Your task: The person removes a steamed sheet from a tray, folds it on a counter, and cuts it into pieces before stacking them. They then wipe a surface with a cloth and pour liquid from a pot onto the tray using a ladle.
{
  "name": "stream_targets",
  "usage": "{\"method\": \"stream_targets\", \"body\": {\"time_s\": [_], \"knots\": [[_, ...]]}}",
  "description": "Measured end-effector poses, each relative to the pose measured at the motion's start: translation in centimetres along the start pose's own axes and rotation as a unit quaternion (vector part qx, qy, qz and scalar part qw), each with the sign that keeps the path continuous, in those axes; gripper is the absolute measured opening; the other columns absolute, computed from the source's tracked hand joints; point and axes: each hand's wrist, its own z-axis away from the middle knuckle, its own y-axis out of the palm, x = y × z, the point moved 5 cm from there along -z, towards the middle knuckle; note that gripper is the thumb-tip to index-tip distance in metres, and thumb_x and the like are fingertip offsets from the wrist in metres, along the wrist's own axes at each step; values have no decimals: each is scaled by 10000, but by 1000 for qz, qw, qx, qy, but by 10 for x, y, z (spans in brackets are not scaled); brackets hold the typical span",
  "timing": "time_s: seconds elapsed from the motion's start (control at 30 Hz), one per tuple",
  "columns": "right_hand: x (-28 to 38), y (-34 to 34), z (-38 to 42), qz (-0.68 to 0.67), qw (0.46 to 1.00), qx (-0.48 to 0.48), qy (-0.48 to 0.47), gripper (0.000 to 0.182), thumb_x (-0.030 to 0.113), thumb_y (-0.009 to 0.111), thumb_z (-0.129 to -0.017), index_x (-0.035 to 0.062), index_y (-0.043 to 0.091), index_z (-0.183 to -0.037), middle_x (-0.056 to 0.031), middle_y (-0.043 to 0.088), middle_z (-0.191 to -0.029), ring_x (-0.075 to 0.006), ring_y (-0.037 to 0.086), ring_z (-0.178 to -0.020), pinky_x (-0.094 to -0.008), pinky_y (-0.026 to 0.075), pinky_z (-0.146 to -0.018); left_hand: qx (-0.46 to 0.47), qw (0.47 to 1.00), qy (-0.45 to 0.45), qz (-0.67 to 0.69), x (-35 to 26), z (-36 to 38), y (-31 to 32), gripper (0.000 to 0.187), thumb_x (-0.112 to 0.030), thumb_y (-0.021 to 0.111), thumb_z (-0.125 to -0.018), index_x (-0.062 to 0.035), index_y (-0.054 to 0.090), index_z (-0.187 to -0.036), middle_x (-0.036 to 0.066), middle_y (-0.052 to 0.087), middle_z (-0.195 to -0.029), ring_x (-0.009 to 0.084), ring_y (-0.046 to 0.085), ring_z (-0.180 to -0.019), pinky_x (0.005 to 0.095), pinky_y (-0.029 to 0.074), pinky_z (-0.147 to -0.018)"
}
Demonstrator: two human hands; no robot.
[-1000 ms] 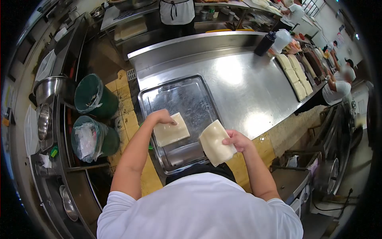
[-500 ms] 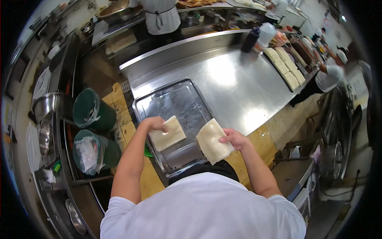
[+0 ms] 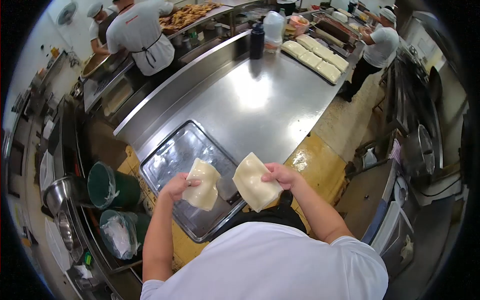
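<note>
A pale, glossy rectangular sheet, like dough, (image 3: 202, 184) is pinched in my left hand (image 3: 179, 187), which wears a ring. It is held over a dark metal tray (image 3: 172, 150) with a wet, shiny surface. My right hand (image 3: 281, 175) grips a second pale sheet (image 3: 256, 184) by its right side, thumb on top. This sheet hangs near the tray's right edge, close to my body. The two sheets are apart, and the fingers behind each one are hidden.
The steel table (image 3: 240, 110) stretches ahead. A tray of pale dough blocks (image 3: 312, 59) and a dark bottle (image 3: 257, 41) stand at its far end. Two green bins (image 3: 112, 186) (image 3: 122, 232) are at left. Co-workers (image 3: 142, 37) (image 3: 382, 42) stand beyond.
The view has turned, so the table and bins sit differently. My left hand has lifted its sheet, which now bends and faces me more. Both sheets are still held.
</note>
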Motion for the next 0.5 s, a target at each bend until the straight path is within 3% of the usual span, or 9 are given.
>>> {"method": "stream_targets", "body": {"time_s": [0.27, 0.5], "knots": [[58, -108, 129, -15, 993, -85, -78, 543, 61, 769, -871, -9, 564, -1369, -121, 685, -1248, -227, 700, -1094, -414, 572, -973, 7, 998, 5, 63, -39, -93, 166, 341, -58, 669, -954, 47, 606, -1273, 167, 697, -1196, 291, 716, -1048, 449, 608, -915], [114, -202, 261, -40, 981, -135, -133, 541, 93, 760, -884, -9, 554, -1374, -123, 689, -1237, -231, 703, -1087, -397, 569, -969, 74, 994, 8, 81, -76, -181, 343, 347, -83, 664, -963, 37, 603, -1283, 158, 695, -1197, 305, 708, -1064, 475, 597, -923]]}}
